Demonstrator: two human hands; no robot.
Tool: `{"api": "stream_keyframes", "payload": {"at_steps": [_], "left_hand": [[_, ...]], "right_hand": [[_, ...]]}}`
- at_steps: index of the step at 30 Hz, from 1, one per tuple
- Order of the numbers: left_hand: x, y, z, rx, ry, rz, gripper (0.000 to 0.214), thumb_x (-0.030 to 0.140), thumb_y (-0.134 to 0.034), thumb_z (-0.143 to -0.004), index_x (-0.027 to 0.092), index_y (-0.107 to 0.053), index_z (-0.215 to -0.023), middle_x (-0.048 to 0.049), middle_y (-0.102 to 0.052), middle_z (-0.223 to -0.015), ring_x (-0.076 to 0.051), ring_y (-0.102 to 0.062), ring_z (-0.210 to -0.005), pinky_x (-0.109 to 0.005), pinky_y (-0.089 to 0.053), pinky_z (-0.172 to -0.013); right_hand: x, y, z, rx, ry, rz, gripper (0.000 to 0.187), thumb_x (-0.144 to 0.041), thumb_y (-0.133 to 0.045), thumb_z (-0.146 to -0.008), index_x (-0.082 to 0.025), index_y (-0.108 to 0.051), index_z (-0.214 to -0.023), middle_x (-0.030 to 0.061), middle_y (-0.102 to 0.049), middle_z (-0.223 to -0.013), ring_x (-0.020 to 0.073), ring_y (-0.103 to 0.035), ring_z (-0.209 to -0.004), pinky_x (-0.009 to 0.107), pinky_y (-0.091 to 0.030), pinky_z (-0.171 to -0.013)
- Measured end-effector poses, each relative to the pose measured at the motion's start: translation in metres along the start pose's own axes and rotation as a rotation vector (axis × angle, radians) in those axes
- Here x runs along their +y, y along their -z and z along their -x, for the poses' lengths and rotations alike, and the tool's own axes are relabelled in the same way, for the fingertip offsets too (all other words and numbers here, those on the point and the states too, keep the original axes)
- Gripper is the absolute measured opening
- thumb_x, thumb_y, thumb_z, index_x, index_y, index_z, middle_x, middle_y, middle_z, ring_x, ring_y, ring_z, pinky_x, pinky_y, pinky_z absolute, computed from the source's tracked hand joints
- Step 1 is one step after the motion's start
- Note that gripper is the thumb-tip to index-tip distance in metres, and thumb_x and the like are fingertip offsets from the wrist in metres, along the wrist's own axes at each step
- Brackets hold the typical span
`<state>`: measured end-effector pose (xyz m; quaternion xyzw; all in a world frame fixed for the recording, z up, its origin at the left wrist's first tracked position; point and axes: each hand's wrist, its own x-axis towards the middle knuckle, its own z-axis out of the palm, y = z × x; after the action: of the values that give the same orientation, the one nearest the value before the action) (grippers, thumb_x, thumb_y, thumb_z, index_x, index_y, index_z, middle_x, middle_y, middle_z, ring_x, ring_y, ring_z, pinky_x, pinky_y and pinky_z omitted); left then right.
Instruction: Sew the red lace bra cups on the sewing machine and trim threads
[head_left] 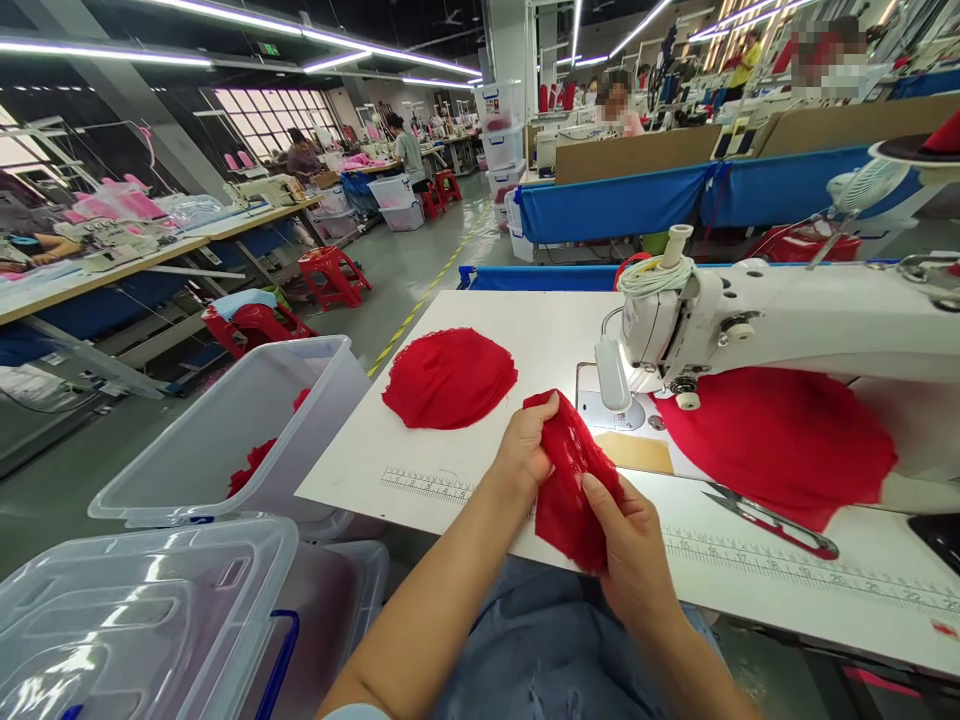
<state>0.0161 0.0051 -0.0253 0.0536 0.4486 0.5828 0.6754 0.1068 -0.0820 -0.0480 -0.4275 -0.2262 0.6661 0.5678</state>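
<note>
A folded piece of red fabric (pixel 566 500) is held between my two hands over the front edge of the white sewing table (pixel 345 475). My left hand (pixel 526 445) pinches its upper left edge, thumb on top. Lower down on the right side, my right hand (pixel 626 530) grips the same piece with the thumb pressed on it. Just beyond my hands is the sewing machine (pixel 652 330), its needle area lit. A rounded stack of red fabric (pixel 450 378) lies on the table to the left. More red cloth (pixel 780 440) lies under the machine arm at the right.
Thread snips (pixel 772 522) lie by the right-hand cloth, near a printed ruler (pixel 810 575). An uncovered plastic bin (pixel 217 420) with red pieces stands at the left, beside a lidded bin (pixel 142 610). Red stools (pixel 334 275) stand by the aisle; people work farther back.
</note>
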Motion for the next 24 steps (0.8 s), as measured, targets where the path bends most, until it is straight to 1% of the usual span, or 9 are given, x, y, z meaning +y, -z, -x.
{"api": "stream_keyframes", "payload": {"at_steps": [3, 6, 10, 13, 15, 18, 22, 24], "left_hand": [[0.005, 0.001, -0.003, 0.048, 0.036, 0.002, 0.024, 0.015, -0.065, -0.084, 0.014, -0.055, -0.062, -0.0003, -0.058, -0.053, -0.011, -0.055, -0.046, -0.026, -0.052, -0.059], [0.007, 0.002, -0.002, 0.051, 0.085, -0.003, 0.025, 0.016, -0.062, -0.086, 0.014, -0.055, -0.062, -0.0009, -0.059, -0.053, -0.011, -0.056, -0.047, -0.026, -0.052, -0.059], [0.005, 0.003, 0.004, 0.020, 0.175, -0.025, 0.022, 0.017, -0.063, -0.087, 0.012, -0.058, -0.065, -0.0045, -0.063, -0.058, -0.013, -0.060, -0.051, -0.026, -0.053, -0.061], [0.004, 0.006, 0.008, -0.025, 0.201, -0.036, 0.019, 0.018, -0.064, -0.086, 0.011, -0.061, -0.069, -0.0059, -0.067, -0.064, -0.013, -0.062, -0.055, -0.026, -0.054, -0.064], [0.004, 0.009, 0.010, -0.038, 0.188, -0.052, 0.017, 0.018, -0.067, -0.084, 0.012, -0.062, -0.070, -0.0056, -0.067, -0.064, -0.014, -0.063, -0.057, -0.026, -0.053, -0.065], [0.003, 0.014, 0.012, -0.096, 0.100, -0.096, 0.016, 0.020, -0.075, -0.076, 0.012, -0.063, -0.068, -0.0049, -0.068, -0.063, -0.014, -0.063, -0.057, -0.026, -0.053, -0.064], [0.003, 0.016, 0.019, -0.215, -0.028, -0.141, 0.025, 0.028, -0.084, -0.066, 0.011, -0.066, -0.069, -0.0032, -0.068, -0.064, -0.013, -0.062, -0.057, -0.024, -0.050, -0.060], [0.002, 0.014, 0.023, -0.234, -0.058, -0.146, 0.028, 0.030, -0.086, -0.063, 0.011, -0.067, -0.070, -0.0030, -0.068, -0.065, -0.012, -0.062, -0.057, -0.023, -0.050, -0.060]], "right_hand": [[0.000, -0.001, 0.005, 0.036, -0.014, -0.003, 0.033, -0.044, -0.085, -0.060, -0.020, -0.072, -0.079, -0.0033, -0.063, -0.065, 0.0133, -0.052, -0.058, 0.026, -0.046, -0.055], [-0.001, 0.000, 0.005, 0.040, -0.021, -0.019, 0.034, -0.044, -0.085, -0.058, -0.020, -0.072, -0.080, -0.0029, -0.065, -0.066, 0.0148, -0.054, -0.061, 0.028, -0.048, -0.059], [-0.008, 0.002, -0.002, 0.058, -0.051, -0.048, 0.034, -0.043, -0.087, -0.056, -0.021, -0.071, -0.075, -0.0028, -0.065, -0.063, 0.0148, -0.054, -0.056, 0.028, -0.047, -0.055], [-0.013, 0.002, -0.006, 0.062, -0.074, -0.071, 0.033, -0.041, -0.088, -0.053, -0.021, -0.069, -0.071, -0.0027, -0.067, -0.064, 0.0140, -0.055, -0.057, 0.026, -0.047, -0.054], [-0.013, 0.003, -0.007, 0.050, -0.089, -0.080, 0.034, -0.041, -0.089, -0.052, -0.021, -0.069, -0.070, -0.0027, -0.067, -0.064, 0.0134, -0.054, -0.056, 0.025, -0.047, -0.053], [-0.011, 0.007, -0.007, 0.008, -0.117, -0.057, 0.034, -0.042, -0.088, -0.054, -0.021, -0.070, -0.073, -0.0018, -0.068, -0.065, 0.0148, -0.056, -0.056, 0.027, -0.048, -0.054], [-0.010, 0.011, -0.011, -0.078, -0.130, -0.025, 0.037, -0.050, -0.082, -0.063, -0.022, -0.072, -0.085, 0.0000, -0.072, -0.074, 0.0187, -0.063, -0.062, 0.029, -0.051, -0.056], [-0.012, 0.009, -0.014, -0.077, -0.117, -0.039, 0.041, -0.053, -0.082, -0.062, -0.021, -0.072, -0.086, 0.0012, -0.073, -0.076, 0.0199, -0.064, -0.065, 0.030, -0.052, -0.058]]}}
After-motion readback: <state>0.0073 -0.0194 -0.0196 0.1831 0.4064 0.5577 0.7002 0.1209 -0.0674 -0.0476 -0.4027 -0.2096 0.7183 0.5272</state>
